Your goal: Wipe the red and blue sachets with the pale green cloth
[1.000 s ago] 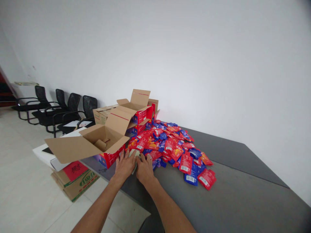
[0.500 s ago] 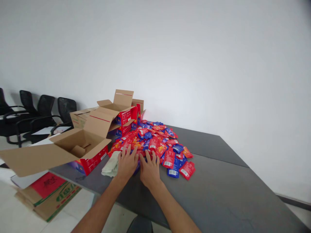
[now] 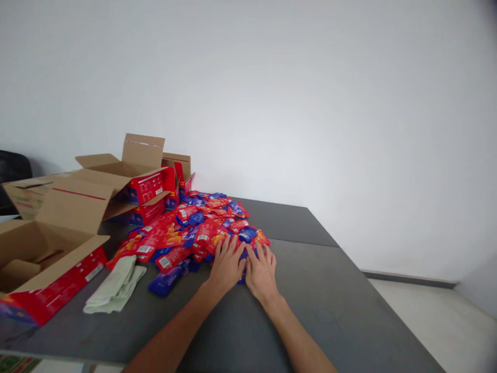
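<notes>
My left hand (image 3: 225,265) lies with fingers spread on the near right edge of a heap of small red and blue packets (image 3: 207,233). Beside it, nearly touching at the thumbs, my right hand (image 3: 262,273) also has its fingers stretched over packets at the heap's right corner. Neither hand grips anything that I can see; the packets under the palms are mostly hidden. A single blue packet (image 3: 165,282) lies at the front of the heap, left of my hands. Left of that is a folded pale green cloth (image 3: 114,287).
An open red carton (image 3: 64,292) with brown flaps stands at the left of the dark table (image 3: 318,311). Behind it, more open cartons (image 3: 145,189) are stacked. A white wall (image 3: 310,129) rises beyond the table, and a black chair (image 3: 14,166) is at far left.
The view has turned to the right. My hands have moved from beside the cloth to the heap's right corner, where several loose packets lay; those are now under or against my hands.
</notes>
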Motion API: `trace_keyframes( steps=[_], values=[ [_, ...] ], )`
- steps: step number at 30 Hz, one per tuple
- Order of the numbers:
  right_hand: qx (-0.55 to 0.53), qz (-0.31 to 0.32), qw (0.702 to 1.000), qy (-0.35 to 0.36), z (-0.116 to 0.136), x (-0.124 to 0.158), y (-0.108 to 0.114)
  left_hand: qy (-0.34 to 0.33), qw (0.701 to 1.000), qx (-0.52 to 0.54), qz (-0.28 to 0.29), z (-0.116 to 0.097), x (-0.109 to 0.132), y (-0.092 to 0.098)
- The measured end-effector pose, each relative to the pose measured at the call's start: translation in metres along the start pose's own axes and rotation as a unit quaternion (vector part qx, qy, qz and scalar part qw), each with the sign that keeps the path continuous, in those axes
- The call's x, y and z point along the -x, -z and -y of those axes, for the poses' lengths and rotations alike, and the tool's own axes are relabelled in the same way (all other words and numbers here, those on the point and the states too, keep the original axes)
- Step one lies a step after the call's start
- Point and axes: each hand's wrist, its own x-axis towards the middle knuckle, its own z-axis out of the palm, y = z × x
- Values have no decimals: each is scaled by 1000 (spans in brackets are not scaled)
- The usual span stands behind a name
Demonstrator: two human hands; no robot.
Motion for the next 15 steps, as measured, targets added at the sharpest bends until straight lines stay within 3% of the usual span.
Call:
trace_keyframes(
  steps=[8,15],
  values=[
    [19,22,999,-17,-46,-6,-22,-4,1000,5,25,-8,-13,-40],
    [-1,50,999,0,-61,-21,-41,-7,1000,-9,27,-3,-22,-52]
  ],
)
